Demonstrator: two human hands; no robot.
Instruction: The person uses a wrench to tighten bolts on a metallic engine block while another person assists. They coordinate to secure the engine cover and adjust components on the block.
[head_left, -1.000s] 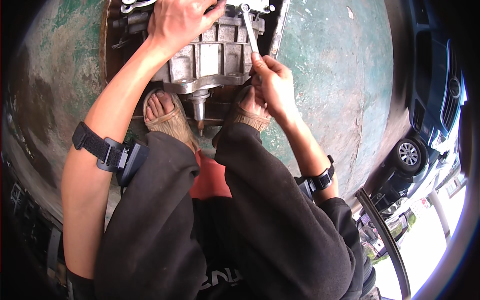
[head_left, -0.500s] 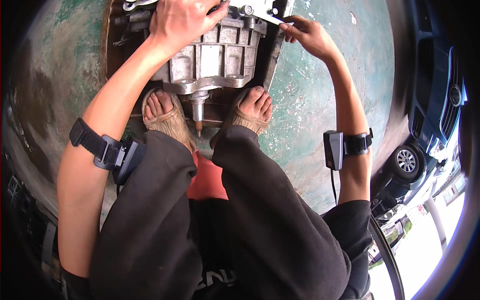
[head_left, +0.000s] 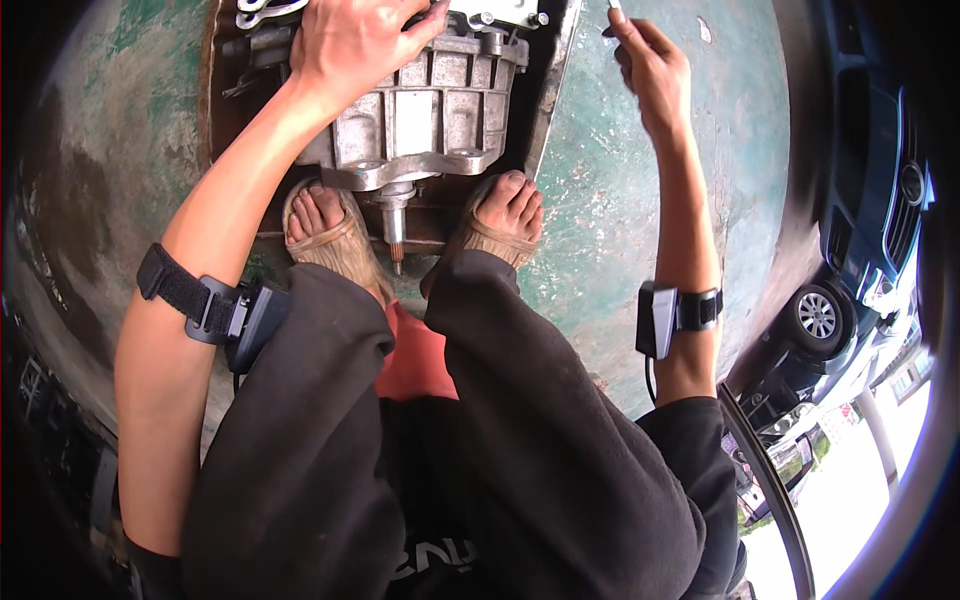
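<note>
A ribbed grey cast-metal gearbox (head_left: 415,115) lies in front of my feet, its splined shaft (head_left: 396,225) pointing toward me. My left hand (head_left: 355,45) lies over its upper left part, thumb stretched to the right. The other fingers are mostly hidden or cut off by the top edge. To the right of the gearbox, over the floor, my right hand (head_left: 650,75) is closed on a slim silver wrench (head_left: 615,5), of which only a short bit shows. Bolts (head_left: 538,19) stand on the bright plate (head_left: 510,10) atop the gearbox.
The gearbox sits in a metal-edged tray (head_left: 552,95); my sandalled feet (head_left: 508,215) rest at its near edge. Painted green floor (head_left: 620,210) spreads around. A red seat (head_left: 415,350) shows between my legs. A dark blue car (head_left: 870,180) stands at the right.
My right hand has swung up and away to the right with the wrench, clear of the gearbox's bolted plate. My left hand has shifted only slightly.
</note>
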